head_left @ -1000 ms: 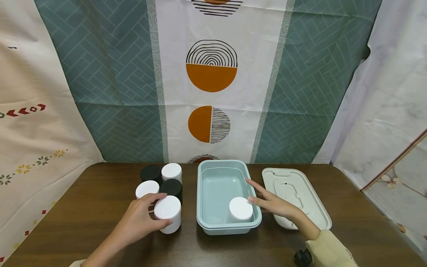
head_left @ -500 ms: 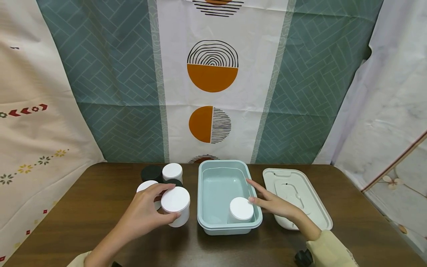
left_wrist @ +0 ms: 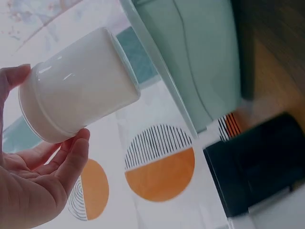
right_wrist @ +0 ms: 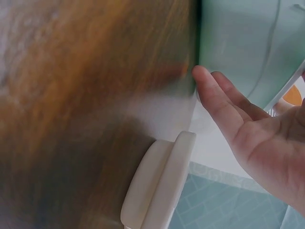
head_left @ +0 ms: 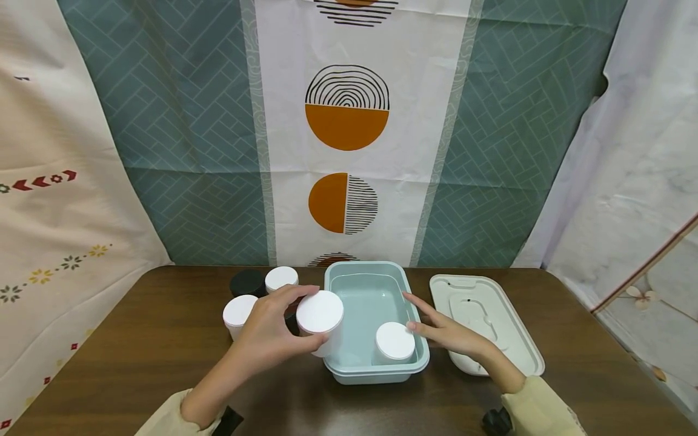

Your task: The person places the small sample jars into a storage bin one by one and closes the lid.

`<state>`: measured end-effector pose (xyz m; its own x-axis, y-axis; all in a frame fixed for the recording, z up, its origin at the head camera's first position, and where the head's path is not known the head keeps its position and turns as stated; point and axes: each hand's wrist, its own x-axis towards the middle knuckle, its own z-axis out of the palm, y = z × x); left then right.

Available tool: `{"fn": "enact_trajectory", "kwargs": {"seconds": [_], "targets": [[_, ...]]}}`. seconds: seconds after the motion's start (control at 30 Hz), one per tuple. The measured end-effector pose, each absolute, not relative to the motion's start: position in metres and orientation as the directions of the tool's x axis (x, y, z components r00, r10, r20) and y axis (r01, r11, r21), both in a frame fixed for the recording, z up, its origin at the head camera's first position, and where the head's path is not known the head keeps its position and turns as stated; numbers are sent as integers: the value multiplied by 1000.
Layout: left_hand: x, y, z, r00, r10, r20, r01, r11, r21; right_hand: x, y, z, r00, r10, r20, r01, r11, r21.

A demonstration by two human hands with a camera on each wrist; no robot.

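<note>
My left hand [head_left: 267, 336] grips a white jar with a white lid [head_left: 320, 321] and holds it in the air over the left rim of the pale green tub [head_left: 364, 272]. In the left wrist view the same jar [left_wrist: 76, 93] sits between my thumb and fingers beside the tub [left_wrist: 200, 67]. A second white jar [head_left: 394, 344] stands in the tub's near right corner. My right hand [head_left: 438, 327] lies with straight fingers against the tub's right rim, holding nothing; in the right wrist view the right hand [right_wrist: 238, 119] touches the tub wall [right_wrist: 238, 43].
Three more jars stand left of the tub: a white one [head_left: 238, 313], another white one [head_left: 281, 279] and a black one [head_left: 246, 283]. The tub's white lid [head_left: 485, 318] lies flat to the right on the brown table [head_left: 142, 339]. Patterned curtains hang behind.
My left hand has lifted the white jar from the table and carried it right to the tub's left rim. The right hand has stayed at the tub's right rim.
</note>
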<state>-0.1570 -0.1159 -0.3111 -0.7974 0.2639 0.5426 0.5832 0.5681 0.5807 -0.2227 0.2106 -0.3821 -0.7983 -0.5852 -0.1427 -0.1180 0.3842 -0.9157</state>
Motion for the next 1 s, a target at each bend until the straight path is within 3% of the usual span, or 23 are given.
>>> {"fn": "enact_trajectory", "kwargs": {"seconds": [0.6, 1.0], "targets": [[-184, -75, -331, -834, 341, 434, 552, 519, 653, -222, 211, -382, -801, -582, -145, -99, 368, -925], [-187, -69, -351, -825, 427, 370, 564, 579, 589, -222, 211, -382, -811, -566, -149, -99, 382, -919]]}}
